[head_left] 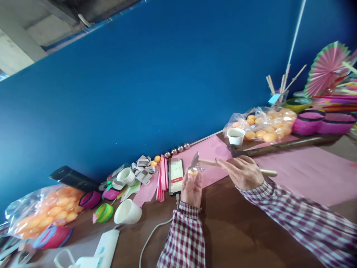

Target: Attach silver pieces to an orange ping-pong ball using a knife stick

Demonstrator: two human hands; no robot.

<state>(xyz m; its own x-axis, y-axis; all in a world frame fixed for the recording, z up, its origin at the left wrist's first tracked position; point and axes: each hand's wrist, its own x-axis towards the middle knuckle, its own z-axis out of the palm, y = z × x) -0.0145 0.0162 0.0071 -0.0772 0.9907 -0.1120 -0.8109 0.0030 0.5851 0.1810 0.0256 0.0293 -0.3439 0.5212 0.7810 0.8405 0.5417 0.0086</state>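
Note:
Near the middle of the table, my left hand point(192, 190) holds a small orange ball point(192, 172) upright between its fingertips, its top looking dark or silvery. My right hand point(245, 172) is closed round the light wooden handle of a small tool point(208, 162). The tool's flat grey metal head point(195, 159) is at the top of the ball; whether they touch cannot be made out. A phone point(176, 175) with a lit screen lies just left of my left hand. Some clear, crumpled bits point(199, 167) lie behind the tool.
Shiny metal balls point(180, 149) line the wall side. Pink paper point(304, 173) lies right, with a dark-headed hammer point(279, 148) across it. A white cup point(236, 137) and bagged orange balls point(270, 137) stand behind. White cups point(128, 212), another ball bag point(52, 212) and a power strip point(107, 247) are left.

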